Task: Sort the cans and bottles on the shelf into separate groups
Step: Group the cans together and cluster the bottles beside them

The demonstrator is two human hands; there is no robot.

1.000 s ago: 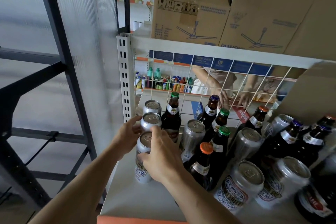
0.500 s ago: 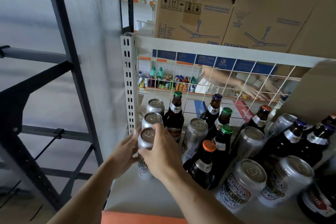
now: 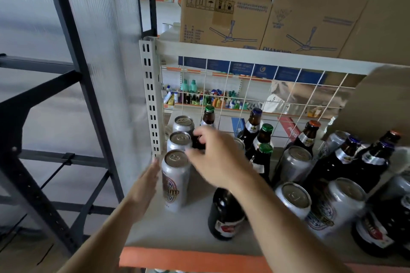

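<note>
Cans [image 3: 179, 142], 3 in line, beside left hand [image 3: 144, 185]

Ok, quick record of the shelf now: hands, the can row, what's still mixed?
left hand: fingers straight, beside the front can, holding nothing
right hand: blurred, at the green-capped bottle; grip unclear
can row: three cans in a line by the white upright
still mixed: cans and bottles together on the right of the shelf
</note>
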